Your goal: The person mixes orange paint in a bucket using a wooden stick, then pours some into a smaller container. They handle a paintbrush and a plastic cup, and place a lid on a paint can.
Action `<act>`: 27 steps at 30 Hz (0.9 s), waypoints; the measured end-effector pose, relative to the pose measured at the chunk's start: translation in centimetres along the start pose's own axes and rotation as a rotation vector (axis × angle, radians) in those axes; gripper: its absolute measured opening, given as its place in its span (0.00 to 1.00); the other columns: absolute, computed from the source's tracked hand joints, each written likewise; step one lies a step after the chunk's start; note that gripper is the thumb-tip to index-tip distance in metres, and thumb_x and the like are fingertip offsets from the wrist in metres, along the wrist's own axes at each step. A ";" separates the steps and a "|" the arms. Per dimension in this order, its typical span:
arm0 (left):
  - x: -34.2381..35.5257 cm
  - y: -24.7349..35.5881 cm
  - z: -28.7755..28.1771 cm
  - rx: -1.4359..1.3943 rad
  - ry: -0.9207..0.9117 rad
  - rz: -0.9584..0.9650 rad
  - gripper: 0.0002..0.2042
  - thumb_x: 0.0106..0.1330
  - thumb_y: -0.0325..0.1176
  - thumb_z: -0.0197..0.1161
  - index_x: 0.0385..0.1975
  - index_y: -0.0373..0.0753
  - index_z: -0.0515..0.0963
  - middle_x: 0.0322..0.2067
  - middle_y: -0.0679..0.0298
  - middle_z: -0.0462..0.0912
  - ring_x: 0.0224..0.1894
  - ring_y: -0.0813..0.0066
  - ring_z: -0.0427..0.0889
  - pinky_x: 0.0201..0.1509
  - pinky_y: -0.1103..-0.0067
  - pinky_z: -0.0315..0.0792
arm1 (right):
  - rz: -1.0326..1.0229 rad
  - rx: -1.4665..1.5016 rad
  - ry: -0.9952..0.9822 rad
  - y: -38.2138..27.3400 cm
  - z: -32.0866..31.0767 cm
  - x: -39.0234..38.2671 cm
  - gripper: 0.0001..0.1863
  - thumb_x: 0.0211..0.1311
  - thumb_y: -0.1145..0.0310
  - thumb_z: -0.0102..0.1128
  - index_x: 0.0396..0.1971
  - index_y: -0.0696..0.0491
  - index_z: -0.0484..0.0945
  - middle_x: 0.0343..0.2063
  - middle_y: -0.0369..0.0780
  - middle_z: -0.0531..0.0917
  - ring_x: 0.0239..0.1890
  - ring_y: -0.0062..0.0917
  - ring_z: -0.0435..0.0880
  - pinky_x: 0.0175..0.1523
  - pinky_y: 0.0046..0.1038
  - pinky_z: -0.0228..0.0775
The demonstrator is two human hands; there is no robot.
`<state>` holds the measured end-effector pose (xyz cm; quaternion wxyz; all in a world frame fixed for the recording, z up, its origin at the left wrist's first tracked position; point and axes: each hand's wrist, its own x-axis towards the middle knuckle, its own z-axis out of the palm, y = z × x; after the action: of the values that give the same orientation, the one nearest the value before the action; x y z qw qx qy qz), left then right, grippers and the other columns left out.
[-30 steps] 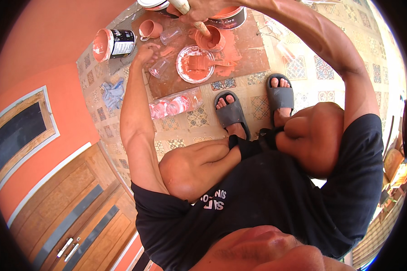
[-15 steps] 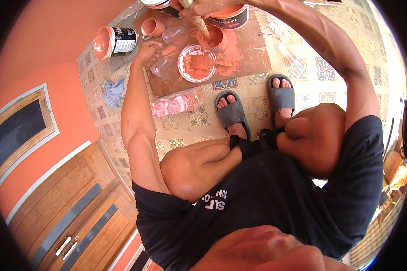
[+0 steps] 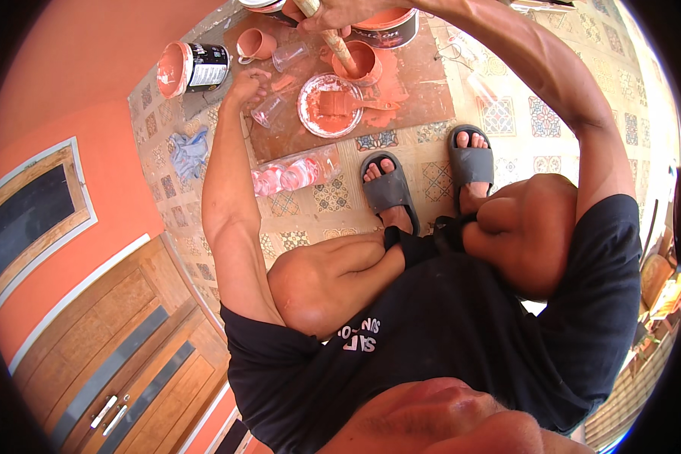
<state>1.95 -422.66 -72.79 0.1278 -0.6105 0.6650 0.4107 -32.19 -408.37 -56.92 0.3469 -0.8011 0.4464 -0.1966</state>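
Observation:
Gripped in my right hand (image 3: 339,13) is a thick wooden stick (image 3: 339,50), smeared with orange paint. Its lower end slants into an orange-coated pot (image 3: 368,62) holding paint. My left hand (image 3: 250,86) is loosely closed, with nothing visible in it, beside clear plastic cups (image 3: 289,56) and an orange mug (image 3: 256,45). Just nearer than the pot sits a round white lid (image 3: 306,121) smeared with orange. A wide paintbrush (image 3: 342,104) lies across it, its bristles coated in paint.
A paint-stained brown board (image 3: 420,102) lies under these things on patterned tiles. Paint buckets (image 3: 208,68) stand at the left and far side. Nearer lie a clear plastic sleeve of cups (image 3: 299,172) and a blue rag (image 3: 190,153). An orange wall (image 3: 76,83) rises at left.
The stick's lower end has shifted slightly right and nearer inside the pot, moving with my right hand. My left hand has stayed almost still.

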 end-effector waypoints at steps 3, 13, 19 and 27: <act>0.3 -0.4 0.0 0.016 0.006 0.017 0.15 0.70 0.32 0.58 0.54 0.43 0.81 0.46 0.62 0.86 0.40 0.72 0.85 0.42 0.74 0.80 | -0.008 -0.019 0.001 0.1 0.0 0.1 0.20 0.57 0.69 0.60 0.48 0.62 0.78 0.38 0.54 0.87 0.44 0.45 0.87 0.49 0.41 0.80; 1.0 -1.2 0.2 -0.043 0.031 0.044 0.11 0.70 0.33 0.60 0.48 0.47 0.84 0.38 0.67 0.87 0.32 0.79 0.82 0.32 0.78 0.76 | -0.035 -0.079 0.010 0.8 0.4 0.6 0.19 0.56 0.68 0.60 0.47 0.62 0.78 0.36 0.54 0.86 0.41 0.45 0.87 0.48 0.41 0.80; 0.6 -1.3 0.5 -0.078 0.035 0.055 0.10 0.69 0.32 0.61 0.48 0.45 0.84 0.33 0.67 0.86 0.29 0.78 0.81 0.28 0.79 0.74 | -0.087 -0.266 0.004 1.4 0.9 1.1 0.19 0.56 0.68 0.60 0.46 0.63 0.77 0.35 0.55 0.86 0.40 0.45 0.87 0.47 0.41 0.80; 0.2 -0.7 0.0 -0.019 -0.028 -0.022 0.22 0.67 0.23 0.43 0.56 0.42 0.80 0.48 0.62 0.85 0.38 0.73 0.85 0.39 0.74 0.80 | -0.015 -0.045 0.012 0.8 0.1 0.3 0.18 0.56 0.68 0.60 0.45 0.61 0.78 0.36 0.55 0.86 0.42 0.48 0.87 0.48 0.43 0.79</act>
<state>2.52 -422.73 -73.22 0.1355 -0.6131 0.6525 0.4242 -32.47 -408.93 -57.58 0.3245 -0.8108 0.4469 -0.1938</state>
